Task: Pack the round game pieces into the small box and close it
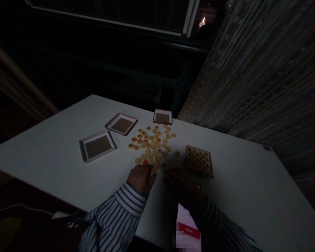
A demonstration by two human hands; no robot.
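Several round tan game discs (153, 145) with red marks lie scattered on a white table (55, 157). My left hand (141, 178) rests at the near edge of the pile, knuckles up and fingers curled over the closest discs. My right hand (182, 185) lies in shadow beside it, fingers stretched flat toward the pile, a ring showing. A small box (199, 161) filled with discs sits just beyond my right hand. Both sleeves are striped.
Two shallow white-rimmed trays (97, 146) (121, 124) lie left of the pile and a smaller one (162, 116) behind it. A brick wall (252, 77) rises to the right. A white and red paper (187, 227) lies under my right forearm. The room is dark.
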